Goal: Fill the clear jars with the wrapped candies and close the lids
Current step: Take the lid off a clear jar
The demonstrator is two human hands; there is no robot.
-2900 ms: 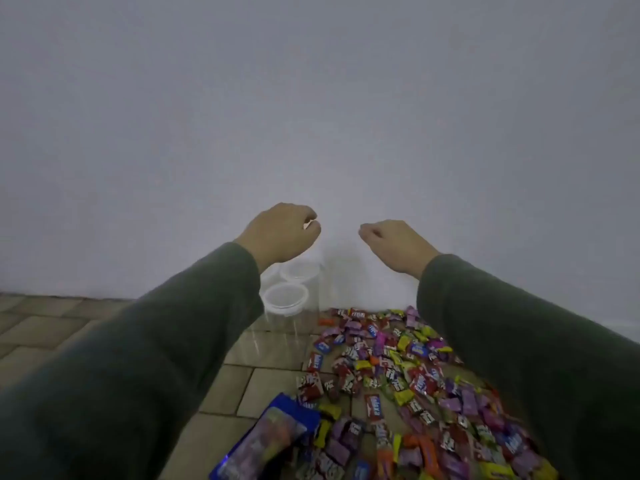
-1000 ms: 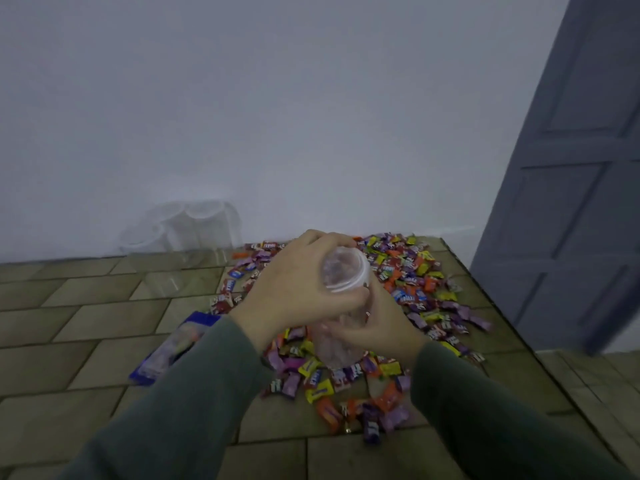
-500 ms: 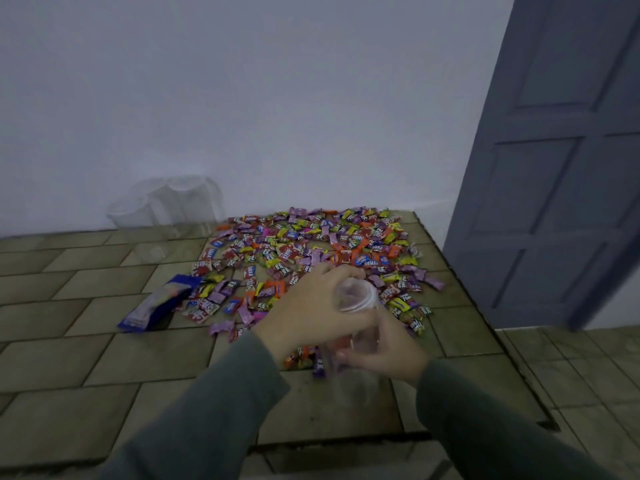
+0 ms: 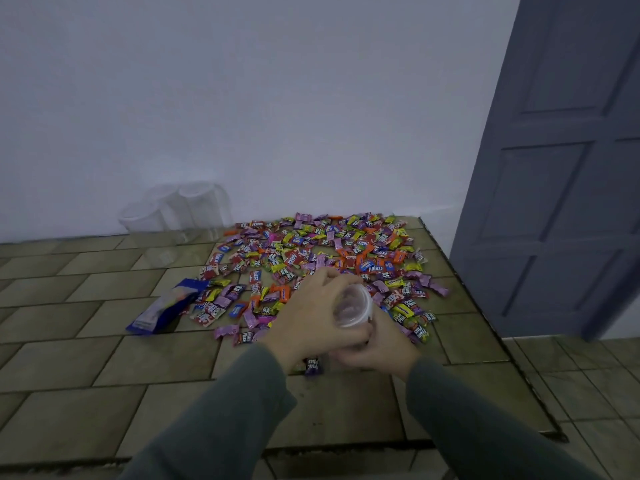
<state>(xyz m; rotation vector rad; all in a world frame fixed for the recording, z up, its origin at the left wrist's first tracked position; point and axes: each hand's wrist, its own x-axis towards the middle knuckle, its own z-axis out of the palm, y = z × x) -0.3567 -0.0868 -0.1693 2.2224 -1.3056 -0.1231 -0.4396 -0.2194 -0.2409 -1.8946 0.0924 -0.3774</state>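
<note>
I hold a clear jar [image 4: 352, 308] with a white lid over the near edge of the candy pile. My left hand [image 4: 311, 320] wraps around its top and lid from the left. My right hand [image 4: 377, 348] grips the jar's lower body from the right. Both hands hide most of the jar. A wide spread of wrapped candies [image 4: 322, 258] in purple, yellow, red and orange lies on the tiled surface beyond my hands. Several more clear jars [image 4: 180, 209] stand together against the white wall at the back left.
An opened blue candy bag [image 4: 162, 306] lies left of the pile. The tiled platform [image 4: 86, 358] ends in an edge at the right and near side, with lower floor tiles [image 4: 588, 375] beyond. A grey door [image 4: 568, 168] stands at the right.
My hands went from reaching toward the jars by the wall to holding one jar in front of me. The view has pulled back and tilted, showing the whole pile and the door.
</note>
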